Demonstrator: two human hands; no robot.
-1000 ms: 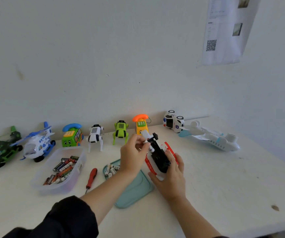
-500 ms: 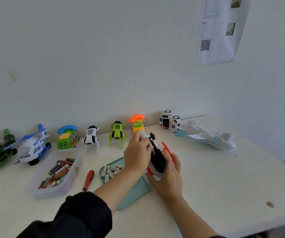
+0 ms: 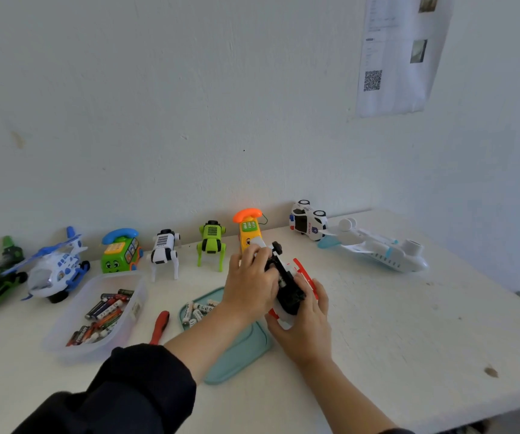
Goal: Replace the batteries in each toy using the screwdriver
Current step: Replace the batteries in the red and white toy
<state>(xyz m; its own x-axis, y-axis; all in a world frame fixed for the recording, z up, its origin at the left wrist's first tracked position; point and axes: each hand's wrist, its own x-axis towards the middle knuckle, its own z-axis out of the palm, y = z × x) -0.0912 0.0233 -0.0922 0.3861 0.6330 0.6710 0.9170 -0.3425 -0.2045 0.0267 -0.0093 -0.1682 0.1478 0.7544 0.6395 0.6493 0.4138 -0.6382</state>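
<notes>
The red-and-white plastic toy helicopter (image 3: 290,291) is held upside down, its black underside facing up, over the middle of the white counter (image 3: 409,324), just right of the teal plastic lid (image 3: 240,349). The right hand (image 3: 307,321) cups it from below, its fingers curled around the red-and-white body. The left hand (image 3: 251,286) reaches over the top, its fingertips pressing at the black underside, where the battery bay seems to be; whether they pinch a battery or the cover, I cannot tell.

The step looks like work in the open bay, seating or freeing a cell. To do it well, the right hand should keep the toy level and braced, ideally resting its lower edge on the counter so the push of the left fingers does not rock it. A cell goes in spring end first, then tips down flat, polarity matched to the marks in the bay.

The white batteries (image 3: 199,310) lie at the far end of the teal lid, near the left wrist. The clear plastic tub of mixed batteries (image 3: 102,317) sits toward the counter's left, and the two lots should stay apart. The red-handled screwdriver (image 3: 160,325) lies between tub and lid, within easy reach for refastening the cover. Any loose screw is too small to make out, so it is worth checking before the toy is turned over.
</notes>
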